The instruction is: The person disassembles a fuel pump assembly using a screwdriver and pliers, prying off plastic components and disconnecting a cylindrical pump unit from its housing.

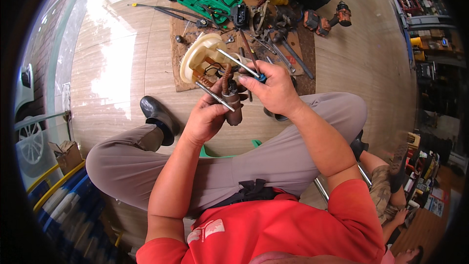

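A fuel pump assembly is held up over the floor between my knees. It has a round cream plastic cap (186,66), orange-brown corrugated hoses (226,77), dark wires and a dark metal pump cylinder (235,113). My left hand (205,117) is closed around the cylinder's side, by a thin rod with a coil spring (215,96). My right hand (274,88) pinches the blue end of a bright metal rod (239,61), which slants to the cap. Whether this rod is a screwdriver or part of the assembly I cannot tell. Some right fingers are hidden.
A stained board (181,85) lies beyond my hands, strewn with tools and dark metal parts. On it sits an open green tool case (207,0). An orange cordless drill (322,22) stands right of it. Another person's leg (383,186) is at the lower right.
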A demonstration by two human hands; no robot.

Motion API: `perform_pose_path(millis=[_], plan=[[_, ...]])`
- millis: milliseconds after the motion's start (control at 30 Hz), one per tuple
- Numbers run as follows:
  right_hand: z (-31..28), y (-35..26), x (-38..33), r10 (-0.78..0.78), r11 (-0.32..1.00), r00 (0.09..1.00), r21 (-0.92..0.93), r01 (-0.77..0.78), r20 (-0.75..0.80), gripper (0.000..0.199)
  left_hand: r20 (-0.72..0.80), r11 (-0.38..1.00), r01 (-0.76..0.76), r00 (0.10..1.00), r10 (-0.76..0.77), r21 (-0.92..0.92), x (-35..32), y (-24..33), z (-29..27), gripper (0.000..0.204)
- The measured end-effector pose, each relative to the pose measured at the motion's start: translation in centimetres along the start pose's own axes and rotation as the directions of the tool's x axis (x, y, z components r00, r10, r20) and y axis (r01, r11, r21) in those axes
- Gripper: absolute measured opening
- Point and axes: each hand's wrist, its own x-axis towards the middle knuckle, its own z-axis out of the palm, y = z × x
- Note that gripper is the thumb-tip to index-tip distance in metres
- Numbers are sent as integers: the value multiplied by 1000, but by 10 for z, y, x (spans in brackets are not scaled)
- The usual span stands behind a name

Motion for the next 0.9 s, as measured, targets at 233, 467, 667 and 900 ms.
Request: perform_pose_path(millis=[233,467,667,900], plan=[[0,-2,0,5,1000,998,-22,-4,60,20,-43,1000,-13,999,12,-7,-1,-2,-6,78],[0,2,0,3,999,998,-46,0,59,19,-66,999,1,998,-4,-32,-1,-1,-4,79],[-1,2,1,-10,999,999,-48,13,49,20,-35,999,-40,999,41,32,0,-2,-5,78],[-4,2,1,16,994,999,-106,-11,46,22,-63,995,-47,997,52,85,1,-1,3,76]])
